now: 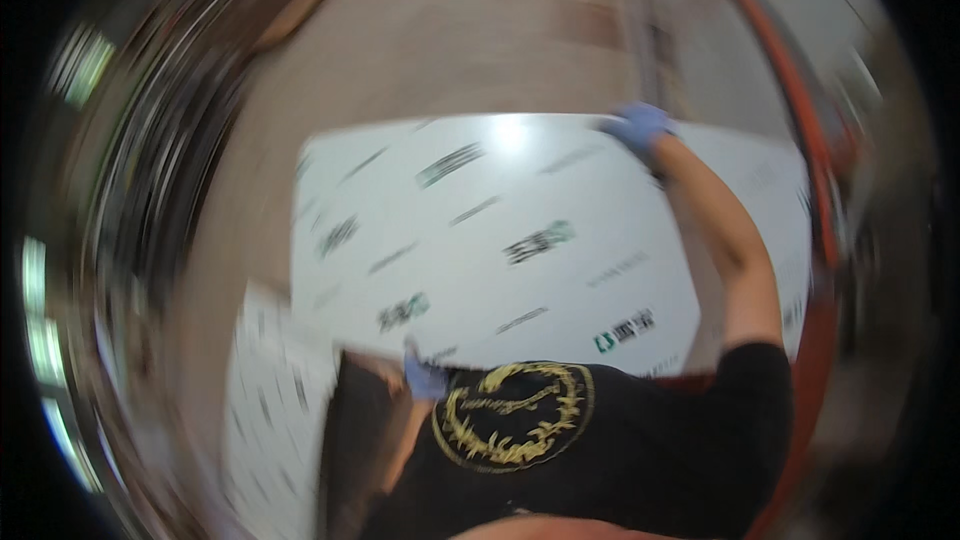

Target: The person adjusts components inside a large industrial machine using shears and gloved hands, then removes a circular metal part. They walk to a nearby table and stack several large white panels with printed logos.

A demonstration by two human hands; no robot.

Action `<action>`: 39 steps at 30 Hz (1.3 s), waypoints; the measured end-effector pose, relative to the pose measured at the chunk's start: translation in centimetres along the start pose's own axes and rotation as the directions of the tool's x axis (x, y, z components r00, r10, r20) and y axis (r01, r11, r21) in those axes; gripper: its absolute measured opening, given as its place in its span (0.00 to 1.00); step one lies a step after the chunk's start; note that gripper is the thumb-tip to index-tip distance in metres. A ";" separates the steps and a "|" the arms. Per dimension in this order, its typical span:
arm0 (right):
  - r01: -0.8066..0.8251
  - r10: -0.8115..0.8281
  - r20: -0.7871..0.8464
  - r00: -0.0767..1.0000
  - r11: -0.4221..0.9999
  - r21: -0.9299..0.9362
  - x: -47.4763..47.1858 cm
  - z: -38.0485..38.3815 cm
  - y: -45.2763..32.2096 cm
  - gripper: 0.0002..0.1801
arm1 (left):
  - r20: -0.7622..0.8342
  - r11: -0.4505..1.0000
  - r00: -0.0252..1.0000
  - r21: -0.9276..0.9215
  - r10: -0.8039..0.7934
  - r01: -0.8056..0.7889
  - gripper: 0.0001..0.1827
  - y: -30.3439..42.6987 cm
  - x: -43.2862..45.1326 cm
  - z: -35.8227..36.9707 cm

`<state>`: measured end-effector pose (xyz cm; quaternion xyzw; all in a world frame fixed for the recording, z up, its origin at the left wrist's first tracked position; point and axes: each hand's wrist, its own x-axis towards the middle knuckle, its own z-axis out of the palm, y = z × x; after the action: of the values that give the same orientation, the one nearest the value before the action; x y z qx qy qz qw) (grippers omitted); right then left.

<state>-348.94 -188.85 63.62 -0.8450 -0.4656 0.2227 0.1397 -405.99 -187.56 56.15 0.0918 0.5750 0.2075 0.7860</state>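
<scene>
A large flat sheet covered in white printed film (480,240) lies across the view in front of my body. My left hand (426,376), in a blue glove, grips its near edge close to my shirt, the thumb on the upper face. With the arm stretched out, my right hand (639,127), also in a blue glove, holds the far edge near the right corner. The fingers under the sheet are hidden, and motion blurs both hands.
Another white film-covered panel (274,412) is at lower left, beside a dark surface. More white sheet (772,202) shows beyond my right arm, by a red frame edge (814,202). Blurred dark long shapes line the left; a brownish floor (450,37) lies ahead.
</scene>
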 end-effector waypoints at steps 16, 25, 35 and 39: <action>-0.084 0.095 0.142 0.985 0.993 -0.088 5.6 8.4 -11.0 0.38 | -0.161 0.935 0.946 -0.176 0.282 -0.309 0.29 6.1 0.2 -11.7; 0.424 -0.414 0.229 0.881 0.906 0.008 23.1 23.8 -53.6 0.43 | -0.406 0.708 0.744 -0.271 0.530 -0.652 0.24 34.9 -0.9 -30.0; 0.583 -0.574 0.124 0.809 0.811 -0.053 8.9 39.1 -41.5 0.33 | -0.509 0.893 0.765 0.015 0.393 -0.449 0.20 33.5 10.4 -33.5; 0.490 -0.489 -0.025 0.872 0.871 0.039 7.7 38.4 -34.4 0.28 | -0.339 0.939 0.902 -0.116 0.268 -0.323 0.27 33.9 16.7 -26.0</action>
<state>-389.72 -163.10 43.89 -0.6979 -0.6583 0.1842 0.2137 -433.78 -152.40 46.35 0.0763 0.6539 0.3847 0.6470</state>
